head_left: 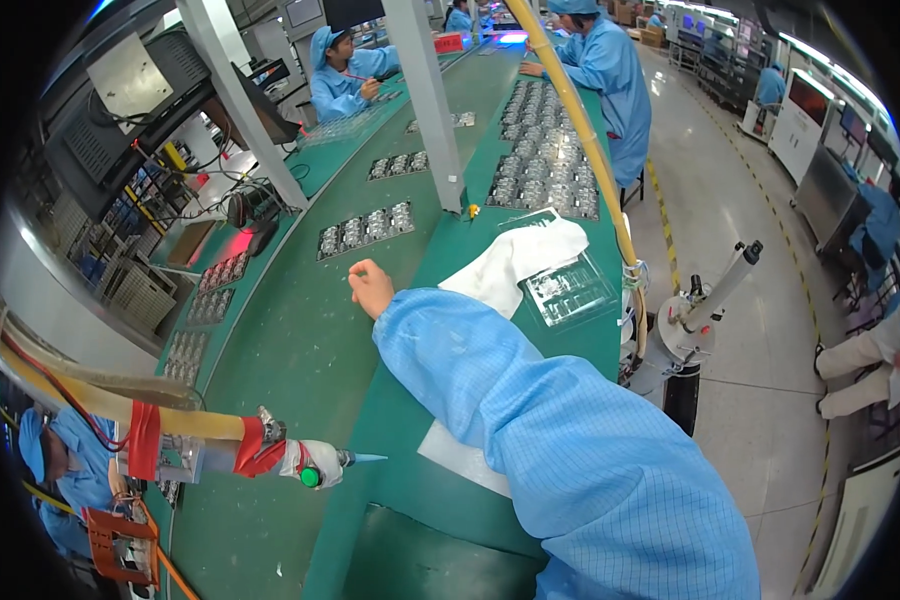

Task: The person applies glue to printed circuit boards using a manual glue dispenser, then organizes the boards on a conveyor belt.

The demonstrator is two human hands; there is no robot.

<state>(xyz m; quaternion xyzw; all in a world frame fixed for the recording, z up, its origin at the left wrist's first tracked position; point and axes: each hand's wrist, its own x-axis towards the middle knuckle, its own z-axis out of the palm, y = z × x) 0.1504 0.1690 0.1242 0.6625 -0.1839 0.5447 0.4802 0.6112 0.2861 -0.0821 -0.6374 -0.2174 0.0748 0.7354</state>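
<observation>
My right hand [372, 288], at the end of a loose light-blue sleeve, reaches over the green bench. Its fingers are curled in and nothing shows in them. Just beyond it lies a panel of small circuit boards [365, 230] with silvery parts, apart from the fingers. To the right of the hand, a crumpled white cloth [520, 262] partly covers a clear plastic tray [568, 290]. Under my forearm a white sheet [460, 458] sticks out. My left hand is not in view.
A hose-fed nozzle with a blue tip [368, 458] juts in from the left. A grey post [425, 110] and a yellow pole [580, 120] rise from the bench. Many board panels [545, 185] cover its far right. Co-workers in blue stand or sit along both sides.
</observation>
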